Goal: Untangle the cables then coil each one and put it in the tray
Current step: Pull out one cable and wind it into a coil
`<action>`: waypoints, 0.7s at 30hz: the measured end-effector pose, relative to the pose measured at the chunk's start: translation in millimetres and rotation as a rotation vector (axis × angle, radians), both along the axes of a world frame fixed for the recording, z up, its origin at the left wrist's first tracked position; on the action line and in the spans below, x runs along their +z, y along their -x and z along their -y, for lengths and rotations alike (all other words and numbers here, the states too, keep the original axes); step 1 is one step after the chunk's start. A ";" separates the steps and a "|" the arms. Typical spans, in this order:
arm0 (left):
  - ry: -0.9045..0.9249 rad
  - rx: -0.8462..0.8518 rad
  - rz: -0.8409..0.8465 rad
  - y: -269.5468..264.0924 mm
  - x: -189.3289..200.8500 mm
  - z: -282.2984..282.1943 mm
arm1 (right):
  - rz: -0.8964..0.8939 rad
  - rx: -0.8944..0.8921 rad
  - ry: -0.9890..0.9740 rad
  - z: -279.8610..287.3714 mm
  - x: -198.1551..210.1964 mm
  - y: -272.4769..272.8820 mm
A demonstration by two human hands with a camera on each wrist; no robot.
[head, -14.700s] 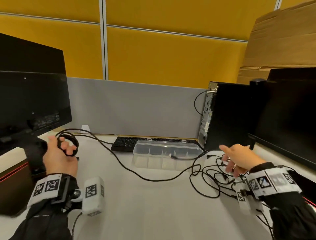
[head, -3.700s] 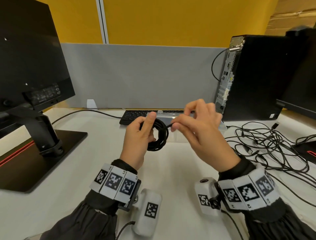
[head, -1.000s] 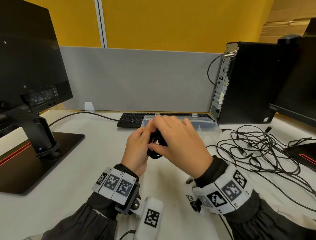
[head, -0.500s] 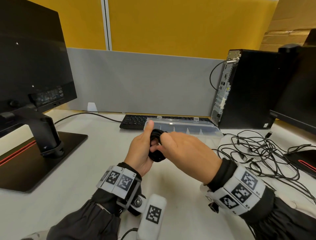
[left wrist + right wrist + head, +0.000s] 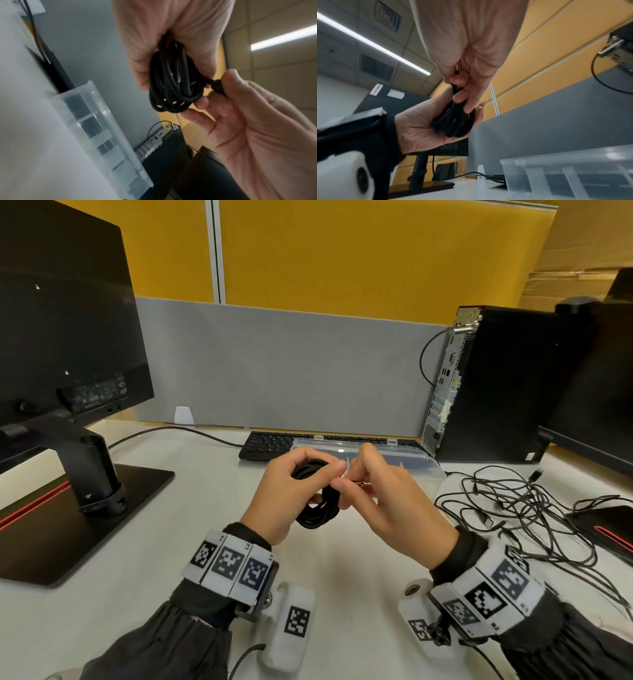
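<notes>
A black cable wound into a small coil (image 5: 320, 501) (image 5: 173, 86) (image 5: 453, 121) hangs above the desk in front of the clear plastic tray (image 5: 431, 470). My left hand (image 5: 291, 491) grips the coil, fingers curled round its upper part. My right hand (image 5: 373, 494) pinches the cable's plug end (image 5: 217, 86) between thumb and forefinger, right beside the coil. A tangle of thin black cables (image 5: 527, 508) lies on the desk to the right of the tray. The tray's compartments (image 5: 96, 129) (image 5: 573, 175) look bare.
A black monitor on a stand (image 5: 85, 467) fills the left of the desk. Behind the tray lies a keyboard (image 5: 270, 443), with a PC tower (image 5: 496, 385) and a second monitor (image 5: 603, 392) at the right. A grey partition (image 5: 291, 371) closes the back.
My right hand has drawn back from over the coil and now pinches the plug end at its side. The coil has turned lower in my left hand, and more of it shows.
</notes>
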State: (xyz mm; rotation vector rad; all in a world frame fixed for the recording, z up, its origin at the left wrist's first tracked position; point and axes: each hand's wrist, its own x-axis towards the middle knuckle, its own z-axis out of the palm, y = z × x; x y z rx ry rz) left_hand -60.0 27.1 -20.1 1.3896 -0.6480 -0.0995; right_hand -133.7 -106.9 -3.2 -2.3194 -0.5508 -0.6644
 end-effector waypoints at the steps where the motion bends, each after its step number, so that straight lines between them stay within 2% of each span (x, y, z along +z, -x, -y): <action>1: -0.010 0.012 0.011 -1.1 -0.3 0.4 | 0.000 0.001 0.013 -0.9 -0.7 0.1; 6: 0.051 0.148 -0.024 -5.7 -3.1 3.2 | 0.017 -0.007 0.054 -6.4 -0.2 -2.9; 11: 0.304 0.200 -0.274 -8.1 -0.8 5.1 | -0.007 -0.015 0.134 -15.8 -3.4 -6.5; 15: 0.382 0.175 -0.390 -8.7 -1.8 3.8 | -0.044 -0.019 0.155 -19.9 -8.0 -8.3; 17: 0.330 0.096 -0.320 -9.0 0.8 0.2 | -0.045 -0.008 0.093 -18.9 -3.9 -7.1; 21: 0.110 -0.063 -0.088 -8.3 6.8 -8.3 | -0.059 0.025 -0.058 -11.7 11.7 -4.6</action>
